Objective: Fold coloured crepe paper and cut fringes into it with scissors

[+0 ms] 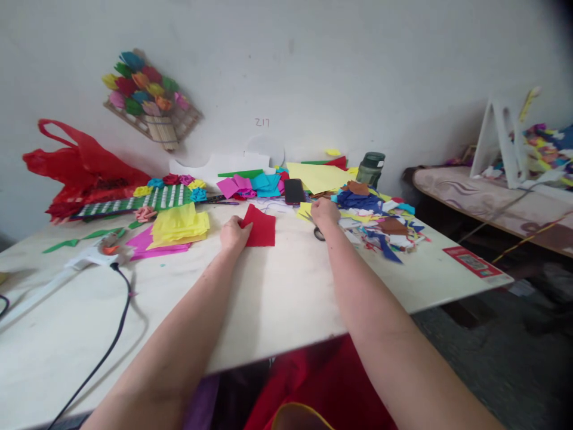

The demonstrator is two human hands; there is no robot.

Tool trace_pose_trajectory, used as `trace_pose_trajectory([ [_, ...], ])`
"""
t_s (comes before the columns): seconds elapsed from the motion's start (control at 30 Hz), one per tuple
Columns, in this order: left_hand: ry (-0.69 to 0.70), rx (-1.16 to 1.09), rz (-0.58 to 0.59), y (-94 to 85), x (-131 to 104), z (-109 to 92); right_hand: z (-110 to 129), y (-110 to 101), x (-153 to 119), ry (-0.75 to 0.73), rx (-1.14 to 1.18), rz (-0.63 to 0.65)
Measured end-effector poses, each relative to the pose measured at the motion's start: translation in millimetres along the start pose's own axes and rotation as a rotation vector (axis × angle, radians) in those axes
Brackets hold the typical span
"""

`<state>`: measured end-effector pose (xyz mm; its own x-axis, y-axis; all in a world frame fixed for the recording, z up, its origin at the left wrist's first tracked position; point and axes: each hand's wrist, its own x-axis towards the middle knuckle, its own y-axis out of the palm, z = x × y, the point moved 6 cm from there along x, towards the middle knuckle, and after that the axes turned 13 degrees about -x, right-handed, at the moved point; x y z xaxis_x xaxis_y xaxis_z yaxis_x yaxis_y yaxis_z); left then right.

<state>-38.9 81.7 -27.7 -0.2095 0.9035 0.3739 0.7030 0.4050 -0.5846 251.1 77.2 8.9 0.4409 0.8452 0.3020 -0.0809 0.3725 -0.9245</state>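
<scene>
My left hand (pixel 235 232) is closed on the left edge of a red paper piece (pixel 263 228), which lies on the white table (pixel 286 286). Over by the scraps, my right hand (pixel 325 212) has its fingers pressed together at a pair of scissors (pixel 319 233); the blades point left over a small yellow paper (pixel 304 211), and a dark handle loop shows below the hand. Just behind lies a black phone (pixel 294 192). How firmly the scissors are held is hard to tell.
Yellow sheets (pixel 179 227) over pink ones lie left, near a white glue gun (pixel 96 254) with a black cable. Paper scraps (pixel 385 221) and a green bottle (pixel 370 169) are at the right. A red bag (pixel 85 167) stands back left.
</scene>
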Motion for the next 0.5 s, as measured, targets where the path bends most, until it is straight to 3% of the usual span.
trace_pose_trajectory([
  [0.13,-0.062,-0.166,-0.055,-7.7,-1.2,-0.9,-5.4,7.5,3.6,0.007,-0.071,0.025],
  [0.3,-0.181,-0.454,-0.032,-2.7,2.1,15.1,1.6,18.2,3.3,-0.129,-0.203,0.122],
  [0.5,-0.169,-0.444,0.016,0.3,3.6,15.3,6.8,23.3,-4.6,-0.187,-0.307,0.236],
])
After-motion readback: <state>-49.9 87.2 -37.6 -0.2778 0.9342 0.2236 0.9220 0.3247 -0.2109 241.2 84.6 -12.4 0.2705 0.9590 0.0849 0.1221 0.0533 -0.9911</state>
